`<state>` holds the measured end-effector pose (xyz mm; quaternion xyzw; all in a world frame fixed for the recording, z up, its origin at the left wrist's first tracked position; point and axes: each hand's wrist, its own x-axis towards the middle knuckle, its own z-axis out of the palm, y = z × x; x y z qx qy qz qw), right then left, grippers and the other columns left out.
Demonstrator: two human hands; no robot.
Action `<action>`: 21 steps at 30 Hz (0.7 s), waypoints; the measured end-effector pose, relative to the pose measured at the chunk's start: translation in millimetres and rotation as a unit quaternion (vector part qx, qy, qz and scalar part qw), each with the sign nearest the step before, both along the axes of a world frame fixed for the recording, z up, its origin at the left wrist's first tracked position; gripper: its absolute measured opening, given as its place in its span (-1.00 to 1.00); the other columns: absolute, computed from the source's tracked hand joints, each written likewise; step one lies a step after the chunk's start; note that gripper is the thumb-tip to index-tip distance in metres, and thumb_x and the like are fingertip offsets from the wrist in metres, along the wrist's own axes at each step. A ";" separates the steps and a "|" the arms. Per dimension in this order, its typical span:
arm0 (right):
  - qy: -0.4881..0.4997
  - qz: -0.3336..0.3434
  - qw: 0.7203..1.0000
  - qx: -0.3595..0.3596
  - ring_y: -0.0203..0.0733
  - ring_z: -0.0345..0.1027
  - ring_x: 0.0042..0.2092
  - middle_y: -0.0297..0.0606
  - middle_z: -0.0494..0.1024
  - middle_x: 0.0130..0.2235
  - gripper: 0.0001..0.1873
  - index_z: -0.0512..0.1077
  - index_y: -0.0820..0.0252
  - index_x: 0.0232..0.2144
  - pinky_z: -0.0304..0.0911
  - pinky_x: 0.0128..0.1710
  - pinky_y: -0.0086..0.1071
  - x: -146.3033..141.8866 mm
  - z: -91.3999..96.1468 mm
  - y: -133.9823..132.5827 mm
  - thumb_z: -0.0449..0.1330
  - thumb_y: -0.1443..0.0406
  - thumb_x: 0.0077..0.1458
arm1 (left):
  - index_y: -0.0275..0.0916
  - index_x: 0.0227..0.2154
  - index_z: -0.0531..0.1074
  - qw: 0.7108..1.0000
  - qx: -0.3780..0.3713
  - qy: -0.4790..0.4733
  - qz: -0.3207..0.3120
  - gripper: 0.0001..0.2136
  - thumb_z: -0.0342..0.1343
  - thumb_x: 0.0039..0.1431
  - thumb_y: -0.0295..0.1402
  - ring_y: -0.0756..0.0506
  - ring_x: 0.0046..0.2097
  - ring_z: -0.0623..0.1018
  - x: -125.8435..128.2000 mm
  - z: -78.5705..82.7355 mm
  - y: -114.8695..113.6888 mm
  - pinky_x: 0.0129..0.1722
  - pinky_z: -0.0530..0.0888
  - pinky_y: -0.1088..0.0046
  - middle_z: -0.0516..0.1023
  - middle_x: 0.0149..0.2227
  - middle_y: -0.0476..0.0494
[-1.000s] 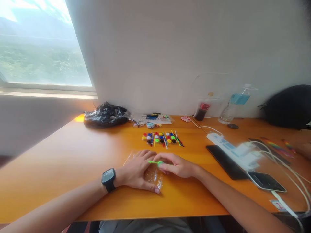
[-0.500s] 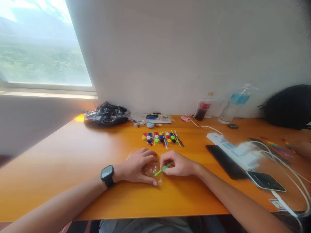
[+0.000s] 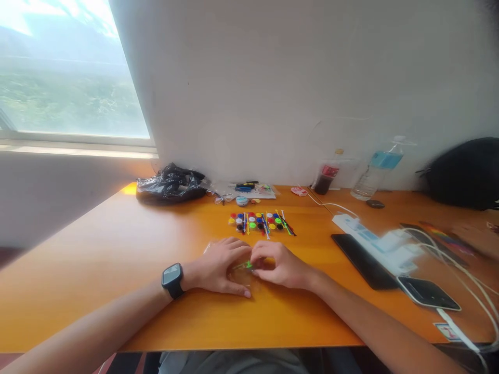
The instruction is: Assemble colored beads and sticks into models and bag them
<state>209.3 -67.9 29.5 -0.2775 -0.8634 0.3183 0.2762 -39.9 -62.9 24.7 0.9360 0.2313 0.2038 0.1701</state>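
My left hand (image 3: pixel 220 265), with a black watch on its wrist, curls over a clear plastic bag (image 3: pixel 249 280) lying on the orange table (image 3: pixel 117 259). My right hand (image 3: pixel 278 266) pinches a small green stick piece (image 3: pixel 242 266) against the bag, and its fingertips meet those of the left hand. Beyond both hands lies a row of small coloured round caps and thin coloured sticks (image 3: pixel 260 222).
A black plastic bag (image 3: pixel 170 184), a card with small parts (image 3: pixel 249 189), a dark drink bottle (image 3: pixel 324 178) and a water bottle (image 3: pixel 375 169) stand along the wall. To the right lie a white power strip (image 3: pixel 370 240), cables, two phones (image 3: pixel 427 292) and a black bag (image 3: pixel 465 174).
My right hand has carried the green piece from above the bag down and leftwards into my left hand's fingers. My left hand has curled up from lying flat on the bag.
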 end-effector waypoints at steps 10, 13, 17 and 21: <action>-0.002 0.016 0.999 -0.029 -0.14 0.52 -0.14 -0.22 0.63 -0.19 -0.88 0.57 0.16 -0.22 0.38 -0.04 -0.31 -3.2 -3.1 -3.5 0.21 0.37 0.26 | -0.11 0.21 0.35 0.999 0.017 0.011 0.040 -0.27 0.23 0.11 0.24 -0.31 -0.01 0.50 -0.8 -0.4 -2.0 0.02 0.44 0.12 0.53 0.04 -0.27; -0.004 -0.001 0.999 -0.045 -0.16 0.50 -0.17 -0.26 0.61 -0.20 -0.92 0.52 0.17 -0.24 0.37 -0.09 -0.34 -2.9 -1.7 -5.1 0.29 0.36 0.18 | -0.10 0.19 0.36 0.999 0.014 0.011 0.028 -0.29 0.24 0.11 0.23 -0.30 -0.02 0.51 -0.5 1.8 -2.4 0.03 0.43 0.13 0.55 0.02 -0.24; -0.029 -0.019 0.999 -0.018 -0.20 0.43 -0.22 -0.31 0.56 -0.25 -0.81 0.48 0.17 -0.28 0.32 -0.17 -0.37 2.3 5.8 -4.7 0.39 0.30 0.06 | -0.10 0.26 0.30 1.000 0.018 0.014 0.010 -0.15 0.28 0.01 0.28 -0.35 0.04 0.49 -5.8 5.9 0.2 0.08 0.41 0.07 0.50 0.10 -0.30; -0.070 -0.017 0.997 -0.032 -0.28 0.31 -0.36 -0.37 0.49 -0.38 -0.82 0.49 0.19 -0.34 0.20 -0.36 -0.42 7.0 5.5 -1.8 0.40 0.24 0.07 | -0.11 0.30 0.26 0.999 0.021 0.030 -0.011 -0.13 0.26 0.03 0.28 -0.38 0.05 0.48 -12.4 8.4 4.5 0.08 0.41 0.04 0.49 0.11 -0.33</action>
